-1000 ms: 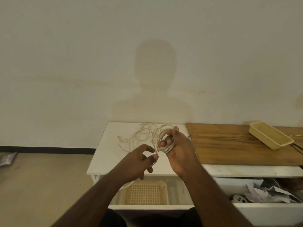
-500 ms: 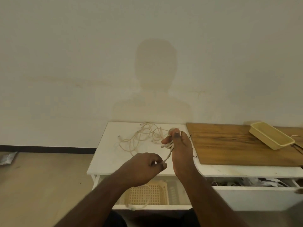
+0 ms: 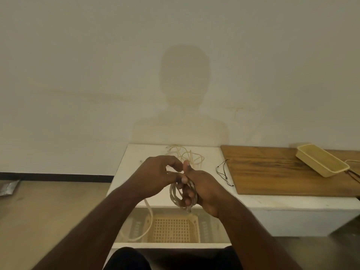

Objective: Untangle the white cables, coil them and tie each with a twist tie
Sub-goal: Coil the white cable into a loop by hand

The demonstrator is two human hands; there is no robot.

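The right hand [image 3: 202, 189] held a coil of white cable [image 3: 180, 195] over the worktop's [image 3: 136, 164] front edge, its fingers [image 3: 188, 193] curled through the loops, while the left hand [image 3: 155, 175] met it from the left, fingers bent and pinching the cable by the right thumb. A free length hung down to the open drawer [image 3: 171, 245]. More tangled white cable [image 3: 185, 155] lay near the worktop's back edge, and thin black twist ties [image 3: 223, 172] lay just beside the wooden board [image 3: 282, 172]
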